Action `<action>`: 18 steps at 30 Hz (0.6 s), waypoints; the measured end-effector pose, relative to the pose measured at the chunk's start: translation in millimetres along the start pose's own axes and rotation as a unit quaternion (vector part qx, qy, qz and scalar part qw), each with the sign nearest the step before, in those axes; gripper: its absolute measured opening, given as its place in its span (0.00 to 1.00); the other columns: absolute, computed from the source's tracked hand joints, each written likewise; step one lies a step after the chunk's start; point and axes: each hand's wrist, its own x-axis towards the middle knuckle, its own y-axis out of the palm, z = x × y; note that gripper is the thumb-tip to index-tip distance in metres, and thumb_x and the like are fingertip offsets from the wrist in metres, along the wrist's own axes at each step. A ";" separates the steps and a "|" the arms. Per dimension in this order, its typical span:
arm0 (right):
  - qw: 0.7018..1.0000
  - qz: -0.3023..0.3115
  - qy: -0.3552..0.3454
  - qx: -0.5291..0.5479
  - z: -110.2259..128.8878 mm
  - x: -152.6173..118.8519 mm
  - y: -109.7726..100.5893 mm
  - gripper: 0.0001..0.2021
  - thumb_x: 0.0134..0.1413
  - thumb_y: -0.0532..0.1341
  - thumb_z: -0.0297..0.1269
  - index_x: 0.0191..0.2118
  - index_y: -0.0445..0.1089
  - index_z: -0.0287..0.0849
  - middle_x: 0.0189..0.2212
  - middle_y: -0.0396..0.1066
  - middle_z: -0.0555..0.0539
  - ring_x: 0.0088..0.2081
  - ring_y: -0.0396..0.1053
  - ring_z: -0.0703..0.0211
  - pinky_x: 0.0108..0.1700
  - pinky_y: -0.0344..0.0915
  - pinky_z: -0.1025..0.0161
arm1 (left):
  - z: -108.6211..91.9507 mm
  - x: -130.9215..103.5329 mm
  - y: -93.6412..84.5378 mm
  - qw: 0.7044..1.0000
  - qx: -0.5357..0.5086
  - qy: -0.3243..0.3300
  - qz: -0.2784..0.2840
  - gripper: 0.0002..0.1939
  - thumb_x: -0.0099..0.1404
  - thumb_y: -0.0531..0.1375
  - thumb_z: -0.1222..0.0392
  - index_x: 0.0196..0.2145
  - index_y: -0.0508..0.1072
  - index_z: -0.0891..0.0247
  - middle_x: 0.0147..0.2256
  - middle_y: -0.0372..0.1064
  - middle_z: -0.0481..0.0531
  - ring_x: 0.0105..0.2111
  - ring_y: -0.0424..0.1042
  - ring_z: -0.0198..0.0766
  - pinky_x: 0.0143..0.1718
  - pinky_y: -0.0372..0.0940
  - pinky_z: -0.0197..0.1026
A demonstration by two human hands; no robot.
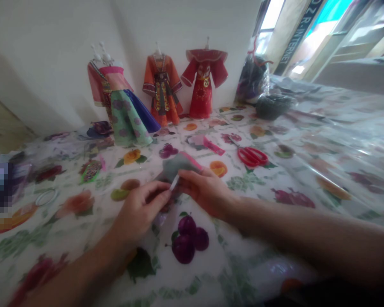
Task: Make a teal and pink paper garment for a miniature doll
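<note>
Two bare hands meet over a fruit-printed table cover (pixel 230 251), to the left of and slightly nearer the wearer than the red-handled scissors (pixel 252 157), which serve as landmark; the left hand (pixel 144 207) is closed, thumb and fingers pinching at the lower end of a small white strip (pixel 175 182); the right hand (pixel 208 189) is closed on a grey cloth (pixel 176 166) with a pink edge, its fingertips at the strip's upper end; blur hides the exact finger contacts.

Just left of the scissors lies a pink-and-white piece (pixel 211 146); beyond them, against the wall (pixel 67 51), stand a red costume (pixel 204 91), an orange costume (pixel 161 87) farther left, and a green-skirted costume (pixel 128 117) farther left still; beyond and to the right are a dark bowl (pixel 272 106) and a plastic-wrapped bundle (pixel 254 81); well to the left of the scissors lie a green-edged packet (pixel 91 171) and, nearer the wearer, a pale ring (pixel 47 197).
</note>
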 end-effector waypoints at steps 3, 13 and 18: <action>1.000 0.004 0.004 0.014 0.2 0.4 0.0 0.07 0.49 0.69 0.37 0.30 0.74 0.39 0.28 0.76 0.47 0.34 0.76 0.55 0.46 0.72 0.53 | -0.8 -1.2 1.2 1.000 -0.005 -0.003 -0.007 0.12 0.62 0.66 0.51 0.41 0.80 0.59 0.36 0.78 0.50 0.35 0.76 0.41 0.39 0.69 0.41; 0.999 -0.001 0.013 0.029 -1.4 0.7 -2.0 0.07 0.52 0.69 0.37 0.30 0.73 0.41 0.28 0.75 0.50 0.32 0.74 0.60 0.43 0.72 0.59 | -0.9 -2.3 3.0 0.998 -0.052 -0.027 0.002 0.10 0.63 0.66 0.53 0.40 0.80 0.58 0.35 0.79 0.49 0.35 0.75 0.37 0.39 0.69 0.38; 0.999 0.008 0.036 0.028 0.6 0.1 -1.5 0.08 0.53 0.70 0.39 0.32 0.72 0.41 0.28 0.75 0.50 0.31 0.73 0.60 0.41 0.71 0.59 | -1.9 -3.8 3.6 0.999 -0.040 -0.016 -0.015 0.10 0.63 0.66 0.53 0.39 0.80 0.59 0.35 0.78 0.49 0.35 0.75 0.39 0.40 0.69 0.40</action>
